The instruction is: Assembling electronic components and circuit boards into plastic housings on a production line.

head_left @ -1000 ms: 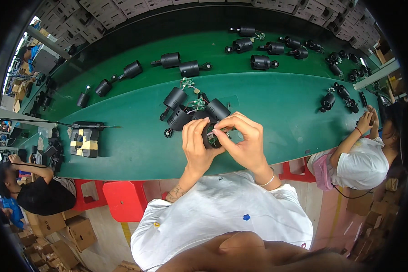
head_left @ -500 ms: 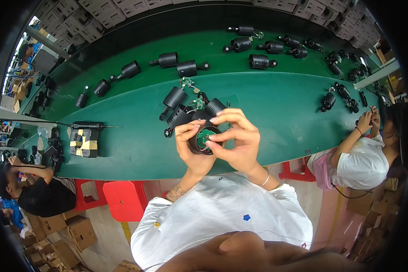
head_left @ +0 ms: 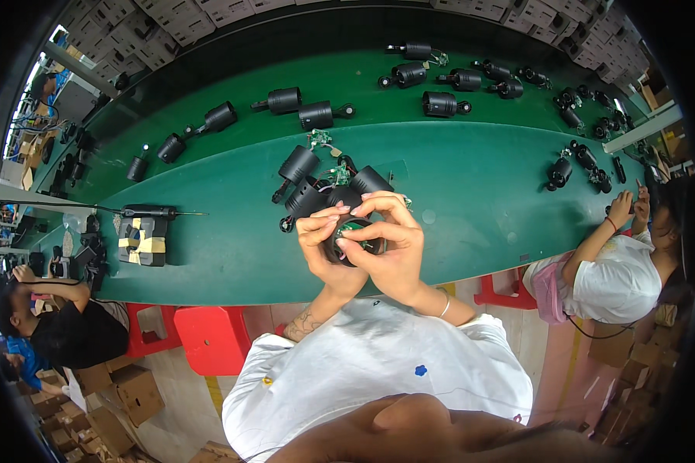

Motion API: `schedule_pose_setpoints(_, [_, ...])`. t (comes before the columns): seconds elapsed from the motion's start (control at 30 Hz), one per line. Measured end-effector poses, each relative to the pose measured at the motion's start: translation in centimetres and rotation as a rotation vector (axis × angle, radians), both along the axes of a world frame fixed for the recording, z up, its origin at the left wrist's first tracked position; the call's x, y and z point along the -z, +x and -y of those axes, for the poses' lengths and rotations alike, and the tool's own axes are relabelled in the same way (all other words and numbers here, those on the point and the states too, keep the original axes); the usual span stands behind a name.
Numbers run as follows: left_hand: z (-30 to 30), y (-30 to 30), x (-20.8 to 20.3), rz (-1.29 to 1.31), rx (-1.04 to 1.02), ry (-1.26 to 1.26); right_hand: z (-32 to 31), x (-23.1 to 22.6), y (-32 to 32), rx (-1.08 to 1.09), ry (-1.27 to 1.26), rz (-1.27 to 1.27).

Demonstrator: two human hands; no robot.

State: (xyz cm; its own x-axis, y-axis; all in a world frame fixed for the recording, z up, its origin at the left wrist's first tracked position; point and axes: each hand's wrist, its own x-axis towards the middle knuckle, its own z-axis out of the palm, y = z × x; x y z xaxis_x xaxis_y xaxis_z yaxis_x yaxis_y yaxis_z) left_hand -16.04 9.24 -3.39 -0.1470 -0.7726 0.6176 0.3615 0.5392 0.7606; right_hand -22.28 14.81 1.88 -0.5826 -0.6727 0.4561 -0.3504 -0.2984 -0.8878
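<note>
A black cylindrical housing (head_left: 334, 255) is held up in front of me, its open end facing me. My left hand (head_left: 323, 245) is wrapped around its left side. Inside the opening sits a green circuit board (head_left: 353, 228), partly covered by fingers. The thumb and a finger of my right hand (head_left: 394, 248) reach into the opening and pinch at the board, while another finger rests at the far rim. Just beyond my hands lies a cluster of similar black housings (head_left: 299, 163), with loose green boards (head_left: 320, 138) and wires among them.
An electric screwdriver (head_left: 150, 211) lies on a black block with yellow tape (head_left: 142, 242) at the left. More black housings (head_left: 283, 100) line the raised green shelf behind. Co-workers sit at both sides. A red stool (head_left: 212, 339) stands at my left, below the green table (head_left: 232, 262).
My right hand has shifted slightly left and its fingers have gone deeper into the housing. Less of the circuit board shows now. My left hand keeps its hold.
</note>
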Motion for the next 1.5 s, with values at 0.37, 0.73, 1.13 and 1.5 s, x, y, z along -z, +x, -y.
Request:
schedule_pose_setpoints(0.37, [0.4, -0.4, 0.8, -0.016, -0.047, -0.09, -0.4, -0.9, -0.3, -0.019, 0.088, -0.05])
schedule_pose_setpoints(0.73, [0.3, -0.3, 0.5, 0.087, -0.175, -0.182, -0.2, 1.0, 0.4, -0.124, 0.015, 0.475])
schedule_pose_setpoints(1.13, [0.5, 0.0, -0.1, 0.119, -0.181, -0.246, -0.3, 1.6, 0.4, -0.327, -0.012, 0.535])
schedule_pose_setpoints(1.5, [0.6, -0.2, 0.0, 0.177, -0.173, -0.16, -0.3, 1.6, 0.3, -0.297, 0.061, 0.569])
